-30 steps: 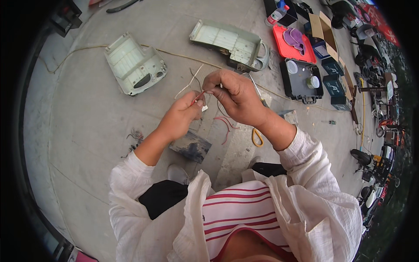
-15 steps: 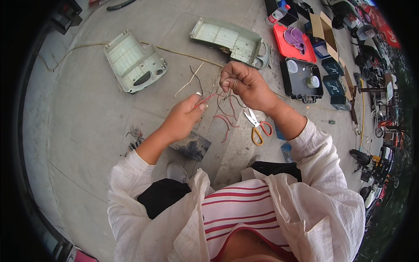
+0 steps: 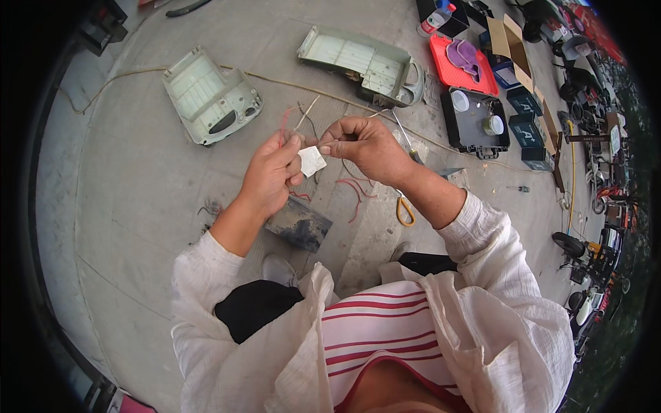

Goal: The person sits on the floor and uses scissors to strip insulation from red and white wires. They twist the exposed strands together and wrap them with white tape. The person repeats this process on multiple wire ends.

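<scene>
My left hand (image 3: pixel 267 175) is closed round a thin red wire (image 3: pixel 284 120), whose loose end rises above the fingers. A small white square piece (image 3: pixel 312 162) juts out from the same fingers. My right hand (image 3: pixel 370 150) is closed in a pinch at that piece's upper corner; anything thinner between its fingertips is too small to make out. Short cut red wires (image 3: pixel 355 196) lie on the ground below. Beside them are scissors (image 3: pixel 405 212), with one orange handle loop showing and the rest behind my right forearm. A thin metal-shafted tool (image 3: pixel 403 131) shows beyond my right hand.
Two pale green plastic shells (image 3: pixel 210 103) lie ahead, with a yellowish hose (image 3: pixel 275 83) running across the ground. At right are an open black toolbox (image 3: pixel 475 141) with a red lid, cartons (image 3: pixel 530 131) and a screwdriver (image 3: pixel 523 189). A dark block (image 3: pixel 300 224) sits near my feet.
Both hands have come together, the right moving left and slightly down, the left turning upward. More of the white piece now shows. The thin tool has come into sight.
</scene>
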The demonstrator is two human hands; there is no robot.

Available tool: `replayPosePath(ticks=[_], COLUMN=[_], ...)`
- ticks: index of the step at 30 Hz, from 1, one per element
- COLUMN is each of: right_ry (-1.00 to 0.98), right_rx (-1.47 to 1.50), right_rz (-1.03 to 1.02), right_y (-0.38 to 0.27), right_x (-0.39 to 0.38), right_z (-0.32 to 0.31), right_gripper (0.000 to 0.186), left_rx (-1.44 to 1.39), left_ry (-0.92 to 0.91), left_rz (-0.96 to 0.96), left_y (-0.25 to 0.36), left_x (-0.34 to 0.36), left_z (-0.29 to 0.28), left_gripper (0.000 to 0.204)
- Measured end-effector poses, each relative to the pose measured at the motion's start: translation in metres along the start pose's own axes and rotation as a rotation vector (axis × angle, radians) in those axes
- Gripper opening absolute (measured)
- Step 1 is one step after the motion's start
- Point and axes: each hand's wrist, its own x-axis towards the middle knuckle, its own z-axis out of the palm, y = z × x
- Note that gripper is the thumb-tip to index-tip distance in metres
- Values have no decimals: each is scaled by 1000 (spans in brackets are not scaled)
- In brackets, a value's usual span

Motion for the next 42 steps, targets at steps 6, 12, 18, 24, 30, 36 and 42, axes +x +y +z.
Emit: replayPosePath(ticks=[6, 12, 18, 24, 30, 36, 42], right_ry=[147, 174, 159, 238, 145, 131, 42], right_rx=[29, 44, 63, 133, 155, 184, 239], right_rz=[-128, -190, -178, -9, 125, 78, 131], right_y=[8, 10, 10, 1, 11, 8, 6], right_x=[13, 13, 10, 3, -3, -3, -4], right_z=[27, 27, 27, 36, 45, 56, 52], right_gripper=[6, 6, 7, 16, 22, 18, 12], left_rx=[-115, -72, 2, -87, -118, -153, -131], left_ry=[19, 8, -50, -21, 23, 23, -24], left_rz=[-24, -53, -28, 33, 61, 6, 26], left_y=[1, 4, 0, 3, 2, 2, -4], left_x=[-5, -8, -6, -9, -6, -9, -8], left_z=[1, 7, -2, -3, -10, -3, -6], left_gripper=[10, 13, 8, 9, 6, 8, 7])
